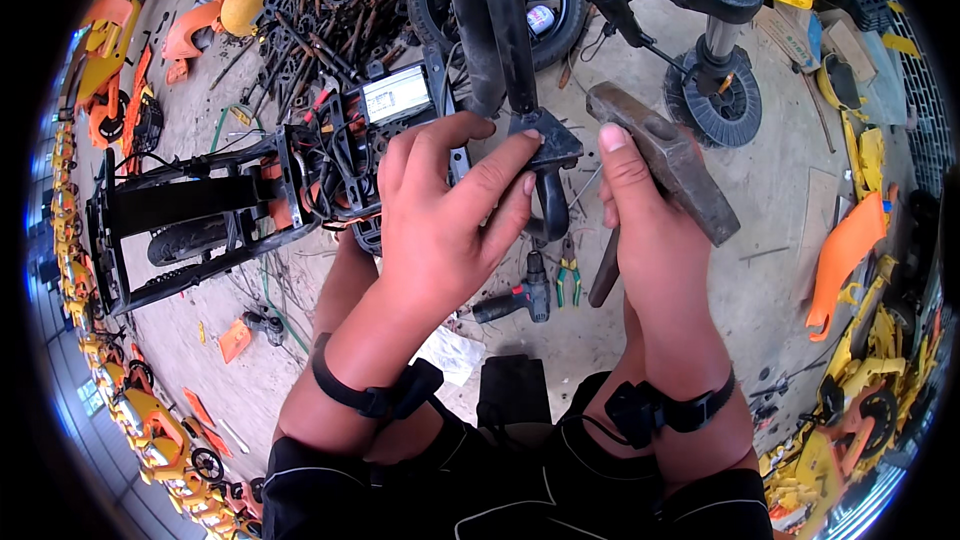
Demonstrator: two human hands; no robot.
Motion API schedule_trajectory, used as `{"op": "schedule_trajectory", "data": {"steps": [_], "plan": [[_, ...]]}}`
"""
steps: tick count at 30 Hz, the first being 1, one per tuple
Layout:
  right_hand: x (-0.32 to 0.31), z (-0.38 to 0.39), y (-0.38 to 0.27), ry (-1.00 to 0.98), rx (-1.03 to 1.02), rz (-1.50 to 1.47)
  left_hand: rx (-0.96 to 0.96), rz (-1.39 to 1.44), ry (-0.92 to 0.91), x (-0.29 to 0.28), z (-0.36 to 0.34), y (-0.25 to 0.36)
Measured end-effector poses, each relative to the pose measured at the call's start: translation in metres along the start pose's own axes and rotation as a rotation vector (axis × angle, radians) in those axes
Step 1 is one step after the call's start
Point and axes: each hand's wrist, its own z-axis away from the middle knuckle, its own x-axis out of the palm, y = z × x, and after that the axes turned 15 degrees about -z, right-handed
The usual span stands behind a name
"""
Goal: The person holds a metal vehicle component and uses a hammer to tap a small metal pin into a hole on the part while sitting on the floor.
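My left hand [430,210] grips a black triangular metal bracket [556,145] on the vehicle frame, one fingertip pressing its top edge and another just below. Some of its other fingers are bent behind the frame, partly hidden. Close by on the right, my right hand [660,240] is closed around a hammer [690,172]. The hammer's heavy, worn steel head lies beside my raised thumb, apart from the bracket. Part of its dark handle [606,275] shows below my fingers. A curved black tube [552,208] hangs under the bracket.
The black frame [190,195] with wiring and a silver box [397,97] extends left. Below the bracket, a cordless drill [538,285] and green-handled pliers [569,282] lie on the floor. Scrap metal parts [330,10] are heaped beyond; an orange panel [848,258] lies right.
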Motion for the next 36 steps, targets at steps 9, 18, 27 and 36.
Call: {"op": "schedule_trajectory", "data": {"steps": [9,18,27,36], "plan": [[-0.012,0.006,0.001,-0.141,-0.152,0.256,0.018,-0.205,0.1,0.004,0.005,0.012],[-0.015,0.004,-0.004,-0.152,-0.087,0.212,-0.023,-0.248,0.021,-0.007,0.011,0.025],[-0.017,0.003,-0.007,-0.133,-0.077,0.233,0.052,-0.156,0.02,-0.009,0.003,0.014],[-0.017,0.002,-0.001,-0.131,-0.133,0.275,0.046,-0.162,-0.011,-0.007,0.007,0.024]]}}
